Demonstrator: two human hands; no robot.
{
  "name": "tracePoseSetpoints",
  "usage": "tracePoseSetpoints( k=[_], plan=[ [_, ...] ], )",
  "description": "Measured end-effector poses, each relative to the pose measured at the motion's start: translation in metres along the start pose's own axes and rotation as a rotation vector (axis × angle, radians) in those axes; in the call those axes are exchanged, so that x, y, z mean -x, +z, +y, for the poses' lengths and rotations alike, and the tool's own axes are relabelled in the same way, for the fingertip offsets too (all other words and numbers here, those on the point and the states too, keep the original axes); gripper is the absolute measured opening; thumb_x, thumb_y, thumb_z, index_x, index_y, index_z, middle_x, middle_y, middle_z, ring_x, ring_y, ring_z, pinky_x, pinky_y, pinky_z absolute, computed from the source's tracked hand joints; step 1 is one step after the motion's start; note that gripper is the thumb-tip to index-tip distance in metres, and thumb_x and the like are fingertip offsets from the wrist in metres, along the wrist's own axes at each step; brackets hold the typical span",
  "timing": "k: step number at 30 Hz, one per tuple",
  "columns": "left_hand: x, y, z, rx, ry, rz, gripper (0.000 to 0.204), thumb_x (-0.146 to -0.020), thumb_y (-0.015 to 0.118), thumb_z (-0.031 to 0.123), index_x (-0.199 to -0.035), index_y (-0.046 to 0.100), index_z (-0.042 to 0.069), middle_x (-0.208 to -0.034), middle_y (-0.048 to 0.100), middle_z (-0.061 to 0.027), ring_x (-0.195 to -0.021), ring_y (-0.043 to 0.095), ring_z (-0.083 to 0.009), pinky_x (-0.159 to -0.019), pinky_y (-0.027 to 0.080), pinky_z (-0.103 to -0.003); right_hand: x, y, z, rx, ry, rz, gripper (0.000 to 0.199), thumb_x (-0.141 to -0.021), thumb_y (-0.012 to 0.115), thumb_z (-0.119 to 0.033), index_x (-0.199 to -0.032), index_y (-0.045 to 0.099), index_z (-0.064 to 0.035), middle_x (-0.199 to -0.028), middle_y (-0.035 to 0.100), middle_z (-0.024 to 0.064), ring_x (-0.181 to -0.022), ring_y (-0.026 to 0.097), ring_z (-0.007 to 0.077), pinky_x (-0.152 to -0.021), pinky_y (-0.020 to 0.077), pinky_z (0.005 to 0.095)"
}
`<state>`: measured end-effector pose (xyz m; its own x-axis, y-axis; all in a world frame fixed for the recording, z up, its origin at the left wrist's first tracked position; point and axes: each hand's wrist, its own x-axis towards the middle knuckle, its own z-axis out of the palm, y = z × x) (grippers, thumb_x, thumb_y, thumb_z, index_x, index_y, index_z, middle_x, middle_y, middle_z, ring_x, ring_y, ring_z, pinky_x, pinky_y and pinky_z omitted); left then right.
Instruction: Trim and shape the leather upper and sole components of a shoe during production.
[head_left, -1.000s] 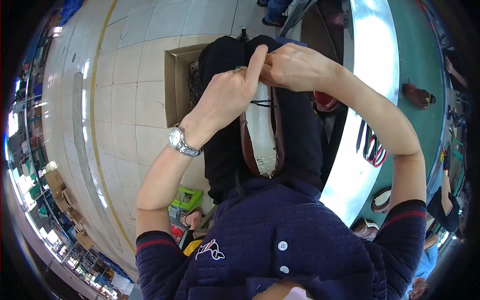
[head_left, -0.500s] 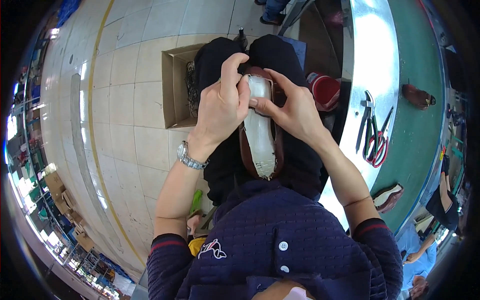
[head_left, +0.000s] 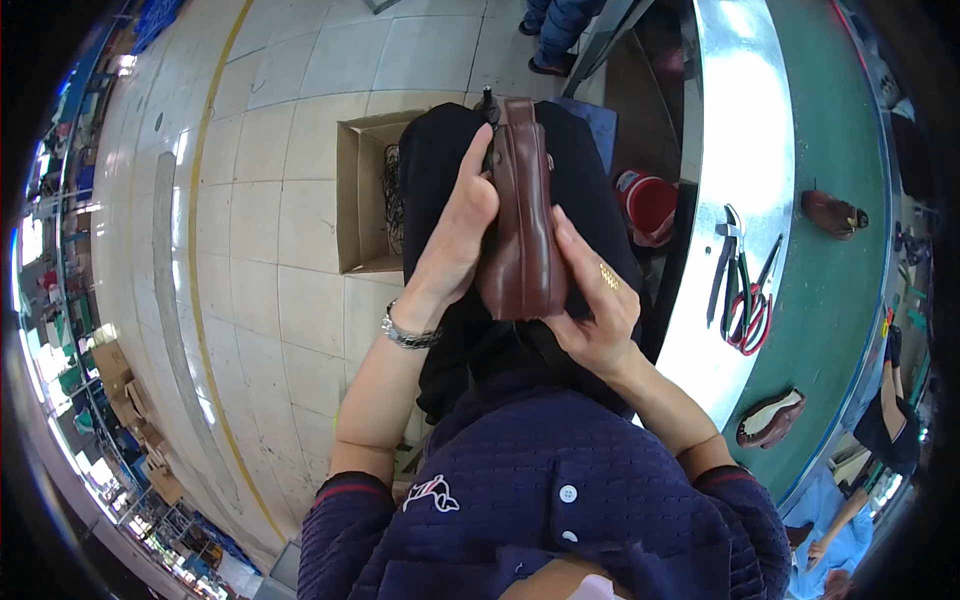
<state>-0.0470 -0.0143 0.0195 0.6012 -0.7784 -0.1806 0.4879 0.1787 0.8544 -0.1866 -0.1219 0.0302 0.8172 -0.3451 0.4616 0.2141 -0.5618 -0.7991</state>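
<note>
A brown leather shoe (head_left: 522, 220), unfinished, is between my two hands above my lap, its smooth leather side facing up and its long axis pointing away from me. My left hand (head_left: 460, 228) is against its left side, index finger stretched forward and thumb at the leather; its other fingers are mostly hidden. On the right, my right hand (head_left: 602, 308) grips the near part, fingers along the side and thumb by the near end. Beneath the far end a dark stand with a metal post (head_left: 488, 98) shows between my knees. The shoe's pale underside is hidden.
At my right, a metal ledge (head_left: 745, 110) bears pliers (head_left: 735, 225) and red-handled scissors (head_left: 752, 310). Two more brown shoes, one far (head_left: 832, 215) and one near (head_left: 772, 418), lie on a green belt (head_left: 835, 120). A red bucket (head_left: 650, 205) and an open cardboard box (head_left: 365, 200) flank my legs.
The shoe has been turned over: its pale underside faced up before, and brown leather does now. My right hand has moved nearer to me along it; my left hand has opened out from a pinch.
</note>
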Motion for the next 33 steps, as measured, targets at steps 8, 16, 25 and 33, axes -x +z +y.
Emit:
tracePoseSetpoints(
  k=[8, 16, 25, 33],
  plan=[
    [-0.001, 0.021, 0.010, -0.101, -0.042, -0.014, 0.074, -0.082, 0.071, 0.053, -0.132, 0.041, 0.007, -0.115, 0.053, -0.0064, -0.103, 0.052, -0.0130, -0.091, 0.044, -0.029, -0.012, -0.048, -0.014, -0.354, 0.373, -0.306, 0.077, -0.073, 0.083, -0.021, -0.136, 0.047, 0.0031, -0.138, 0.049, 0.0242, -0.128, 0.050, 0.0302, -0.105, 0.0418, 0.0386],
    [0.011, 0.031, -0.003, -0.166, 0.001, 0.104, 0.052, -0.081, 0.075, 0.042, -0.111, 0.053, 0.006, -0.097, 0.055, -0.0025, -0.085, 0.055, -0.0096, -0.078, 0.047, -0.025, -0.047, -0.060, -0.033, -0.306, 0.793, -0.553, 0.070, -0.078, 0.080, -0.022, -0.131, 0.049, 0.0110, -0.114, 0.065, 0.0190, -0.106, 0.063, 0.0193, -0.094, 0.0499, 0.0333],
    [0.018, -0.002, -0.031, -0.244, 0.159, 0.174, 0.067, -0.079, 0.072, 0.057, -0.118, 0.055, 0.005, -0.103, 0.058, -0.0036, -0.092, 0.056, -0.0118, -0.082, 0.046, -0.026, -0.044, -0.034, -0.046, 0.101, 0.510, -0.622, 0.056, -0.078, 0.077, -0.034, -0.106, 0.062, 0.0116, -0.096, 0.068, 0.0249, -0.079, 0.070, 0.0341, -0.070, 0.0568, 0.0367],
    [0.015, -0.013, -0.025, -0.062, 0.119, 0.049, 0.079, -0.083, 0.059, 0.067, -0.129, 0.048, 0.004, -0.117, 0.058, -0.0077, -0.103, 0.055, -0.0129, -0.091, 0.044, -0.028, -0.033, -0.024, -0.046, 0.101, 0.413, -0.455, 0.074, -0.070, 0.084, -0.035, -0.122, 0.057, 0.0105, -0.114, 0.065, 0.0244, -0.106, 0.065, 0.0310, -0.092, 0.0502, 0.0367]
  ],
)
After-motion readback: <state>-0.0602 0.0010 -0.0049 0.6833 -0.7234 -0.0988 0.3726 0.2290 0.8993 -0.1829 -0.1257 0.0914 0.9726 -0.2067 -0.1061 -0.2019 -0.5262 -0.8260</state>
